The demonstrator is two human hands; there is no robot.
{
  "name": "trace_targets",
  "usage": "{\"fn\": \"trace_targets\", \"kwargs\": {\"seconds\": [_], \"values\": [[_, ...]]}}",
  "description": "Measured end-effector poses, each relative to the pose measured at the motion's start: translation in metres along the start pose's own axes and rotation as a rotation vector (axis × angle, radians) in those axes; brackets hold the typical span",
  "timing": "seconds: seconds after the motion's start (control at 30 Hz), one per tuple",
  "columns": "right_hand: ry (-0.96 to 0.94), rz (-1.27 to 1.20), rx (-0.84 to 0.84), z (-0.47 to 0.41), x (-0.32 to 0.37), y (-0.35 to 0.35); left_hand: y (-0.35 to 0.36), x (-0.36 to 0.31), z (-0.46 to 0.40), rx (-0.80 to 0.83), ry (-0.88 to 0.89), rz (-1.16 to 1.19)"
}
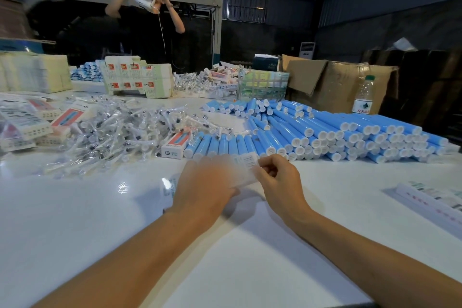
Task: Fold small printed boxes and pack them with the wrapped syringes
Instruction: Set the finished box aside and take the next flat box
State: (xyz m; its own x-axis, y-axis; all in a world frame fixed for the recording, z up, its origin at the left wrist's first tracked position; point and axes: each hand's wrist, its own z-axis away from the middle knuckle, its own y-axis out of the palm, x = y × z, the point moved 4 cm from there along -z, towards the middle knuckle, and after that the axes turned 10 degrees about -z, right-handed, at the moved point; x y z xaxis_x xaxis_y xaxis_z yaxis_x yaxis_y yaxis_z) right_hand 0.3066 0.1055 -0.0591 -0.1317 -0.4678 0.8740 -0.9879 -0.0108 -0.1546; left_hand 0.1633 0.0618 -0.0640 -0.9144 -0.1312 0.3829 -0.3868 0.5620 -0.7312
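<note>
Both my hands hold a small white printed box (pixel 246 167) over the white table (pixel 100 220), just in front of the piles. My left hand (pixel 205 187) is blurred and grips the box's left part from above. My right hand (pixel 277 177) pinches its right end with curled fingers. A heap of wrapped syringes (pixel 117 130) lies at the left centre. One folded printed box (pixel 175 145) lies among them. Flat printed box blanks (pixel 25 120) are stacked at the far left.
A wide pile of blue tubes (pixel 325 132) with white caps fills the right centre. A water bottle (pixel 363 95) and cardboard cartons (pixel 337 82) stand behind. Another person (pixel 147 20) stands across the table. Flat printed sheets (pixel 435 200) lie at the right edge.
</note>
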Motion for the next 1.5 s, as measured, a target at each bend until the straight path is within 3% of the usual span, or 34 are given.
{"fn": "trace_targets", "kwargs": {"seconds": [0.53,0.6,0.7,0.77,0.83,0.97,1.1,1.33,1.5], "values": [[-0.070,0.078,0.084,0.000,0.001,0.005,-0.001,0.007,0.001,0.030,-0.025,0.025],[-0.213,0.270,0.150,0.003,0.009,0.006,0.000,0.009,0.000,0.056,-0.016,0.044],[-0.609,0.655,0.411,0.009,0.023,0.009,-0.006,0.010,0.003,0.070,0.081,0.014],[-0.708,0.819,0.575,0.013,0.026,0.010,-0.015,0.010,0.007,0.004,0.143,0.107],[-0.711,0.900,0.656,0.013,0.030,0.007,-0.018,0.008,0.008,-0.177,0.206,0.172],[-0.771,0.968,0.548,0.014,0.048,-0.033,-0.015,0.005,0.002,-0.380,0.234,0.296],[-0.574,1.053,0.328,0.022,0.036,-0.129,0.002,0.003,0.002,-0.276,0.212,0.460],[-0.057,1.318,-0.060,0.074,-0.026,-0.310,0.023,-0.003,0.002,-0.158,0.229,0.453],[0.128,1.428,-0.074,0.078,-0.035,-0.338,0.004,-0.012,0.006,0.010,0.275,0.487]]}}
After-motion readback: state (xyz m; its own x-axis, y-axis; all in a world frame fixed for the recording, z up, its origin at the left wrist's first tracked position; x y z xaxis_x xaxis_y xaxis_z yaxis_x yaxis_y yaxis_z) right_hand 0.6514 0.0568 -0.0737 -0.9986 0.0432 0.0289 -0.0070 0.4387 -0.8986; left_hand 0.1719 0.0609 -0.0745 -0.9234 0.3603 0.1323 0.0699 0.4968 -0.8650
